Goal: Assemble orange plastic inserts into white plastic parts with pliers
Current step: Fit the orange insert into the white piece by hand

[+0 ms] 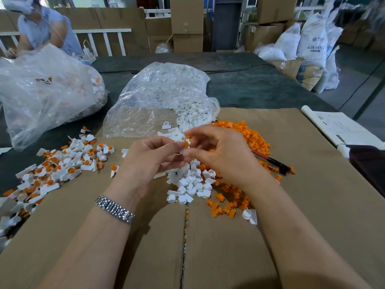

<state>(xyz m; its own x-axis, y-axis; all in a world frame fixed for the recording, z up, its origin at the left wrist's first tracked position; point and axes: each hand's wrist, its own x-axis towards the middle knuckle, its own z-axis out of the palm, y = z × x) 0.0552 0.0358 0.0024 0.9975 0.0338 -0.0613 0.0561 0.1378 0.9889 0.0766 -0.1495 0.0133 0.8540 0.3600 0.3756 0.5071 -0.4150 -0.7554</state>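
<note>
1. Fingers [166, 146] of the left hand [150, 157] pinch a white part [180, 152] above the worktop [229, 247]; keep it steady, socket facing right.
2. The right hand [218, 151] pinches an orange insert [186, 144] against that part (seating looks partial); push it in squarely.
3. Pliers [270, 161] lie further right beside the orange pile [250, 134], within reach for the final squeeze.

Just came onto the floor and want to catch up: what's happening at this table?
A person is fitting an orange plastic insert into a small white plastic part, pinched between left hand and right hand. The red-handled pliers lie unused by the loose orange inserts. Finished pieces are piled on the left.
</note>
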